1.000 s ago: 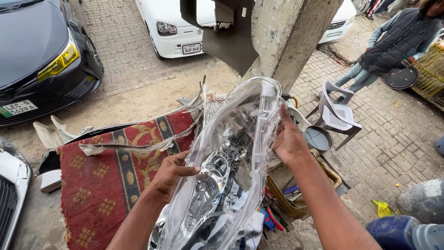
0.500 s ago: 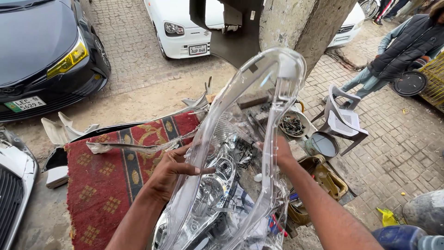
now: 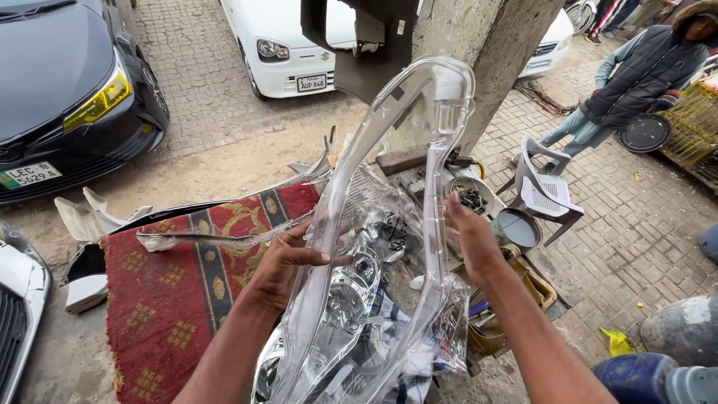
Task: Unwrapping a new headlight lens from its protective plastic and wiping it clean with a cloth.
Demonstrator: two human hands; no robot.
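Paved yard: red rug, parked cars, concrete pillar.

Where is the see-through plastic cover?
In the head view's centre, the clear plastic headlight cover stands upright between left hand and right hand, above the red carpet.

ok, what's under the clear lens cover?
Under the clear lens cover, held by both hands, lies a headlight housing in plastic wrap. Its lower end is cut off by the frame.

Red patterned rug on paved ground
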